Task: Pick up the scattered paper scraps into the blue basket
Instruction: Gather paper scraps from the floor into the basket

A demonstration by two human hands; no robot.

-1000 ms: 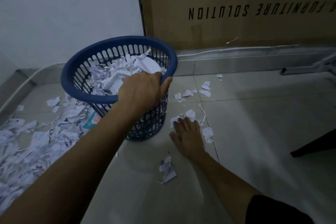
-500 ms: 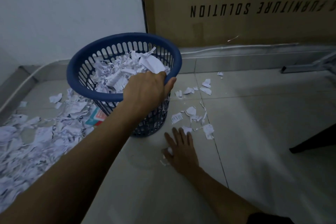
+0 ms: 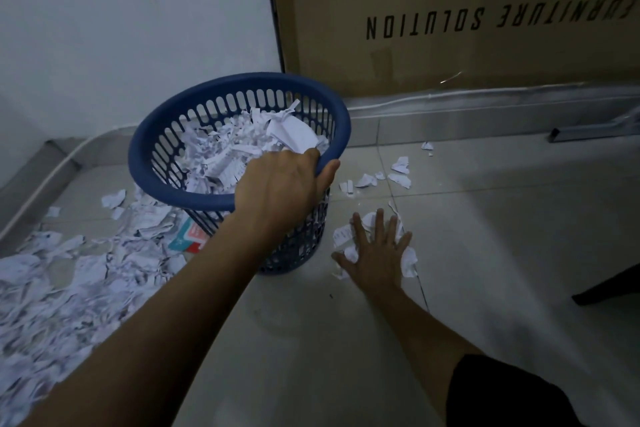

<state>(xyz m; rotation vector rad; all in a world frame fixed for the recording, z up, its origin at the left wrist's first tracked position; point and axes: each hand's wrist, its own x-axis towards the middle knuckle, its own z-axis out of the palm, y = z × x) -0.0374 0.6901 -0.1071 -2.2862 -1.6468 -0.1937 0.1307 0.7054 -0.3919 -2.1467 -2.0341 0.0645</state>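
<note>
The blue basket (image 3: 239,80) stands on the tiled floor, tilted toward me and holding a heap of white paper scraps (image 3: 221,149). My left hand (image 3: 280,184) grips its near right rim, thumb outside. Right of the basket, my right hand (image 3: 377,253) lies flat on the floor with fingers spread, pressing on a small cluster of scraps (image 3: 343,236). More loose scraps (image 3: 398,173) lie further back toward the wall.
A large pile of scraps (image 3: 69,270) covers the floor to the left, with a teal and red card (image 3: 190,236) by the basket's foot. A cardboard box (image 3: 450,10) leans on the back wall. A metal bar (image 3: 588,132) and a dark object (image 3: 609,284) sit at the right.
My right hand slid forward from the near scrap to the cluster right of the basket, the scrap moving with it. My left hand kept its hold on the rim.
</note>
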